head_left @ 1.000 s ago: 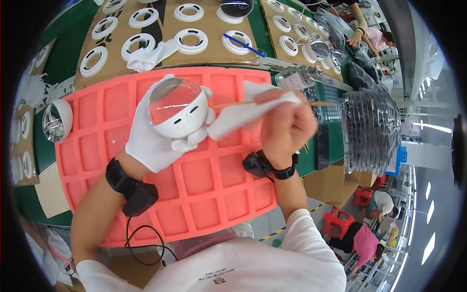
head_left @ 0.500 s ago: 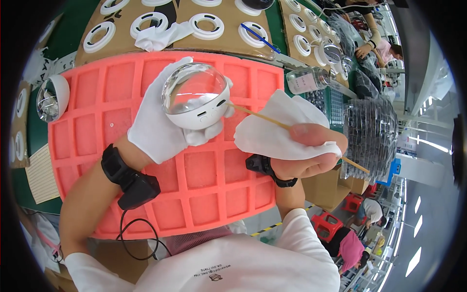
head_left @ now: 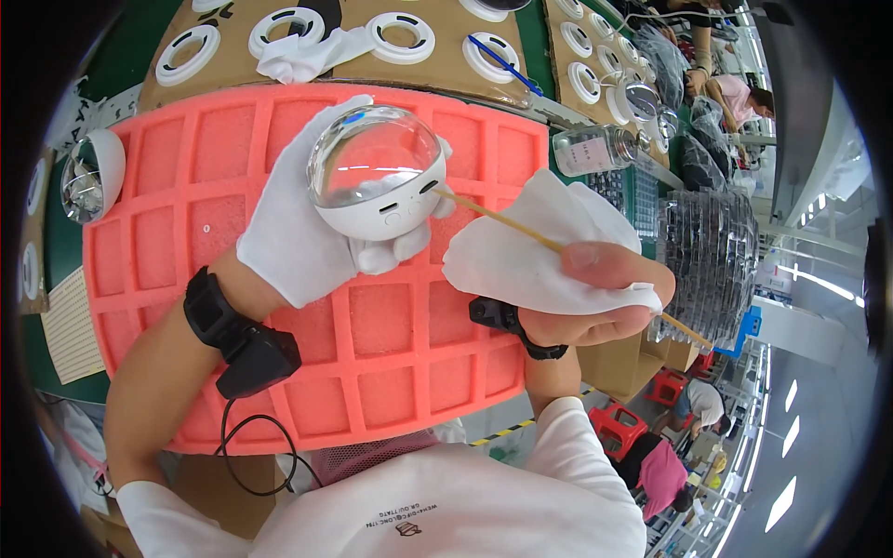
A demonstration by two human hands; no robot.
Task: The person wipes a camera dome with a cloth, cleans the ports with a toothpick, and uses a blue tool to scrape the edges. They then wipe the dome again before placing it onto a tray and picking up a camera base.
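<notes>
Right now your gloved left hand (head_left: 296,212) is wrapped closed behind the white toy (head_left: 367,221) with the clear dome (head_left: 372,158), holding it above the pink tray (head_left: 382,314). Your bare right hand (head_left: 616,264) is pinched firmly on a thin stick (head_left: 498,218) and a white cloth (head_left: 502,259); the stick's tip sits at a dark slot (head_left: 429,187) on the toy, but I can't tell whether they touch.

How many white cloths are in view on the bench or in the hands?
2: a crumpled cloth over the cardboard at the top, and a spread cloth in the right hand. Others may be hidden.
</notes>
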